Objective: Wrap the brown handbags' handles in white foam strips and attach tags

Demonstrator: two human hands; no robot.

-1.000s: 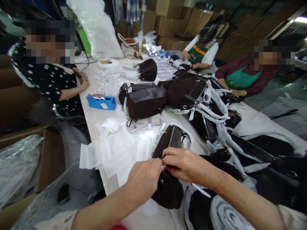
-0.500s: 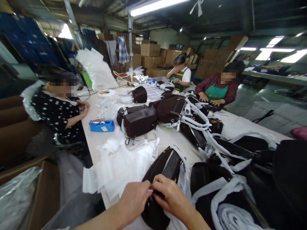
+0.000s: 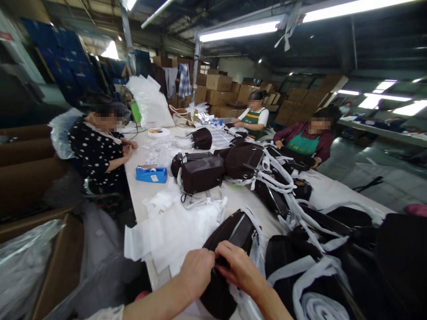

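A dark brown leather handbag lies at the near edge of the table, partly wrapped in white foam sheet. My left hand and my right hand both grip it at its side. Their fingertips meet close together, and whatever lies between them is hidden. The lower part of the bag hangs below my hands. Just right of the bag sits a black bag bound with white foam strips.
White foam sheets lie left of my hands. Further along the long table are several dark bags, a blue tape dispenser and a co-worker on the left. Two more co-workers sit at the far end. A cardboard box stands at lower left.
The view has swung up and out, so more ceiling shows and the table sits lower. My hands stay on the bag, gripping it at about the same spot.
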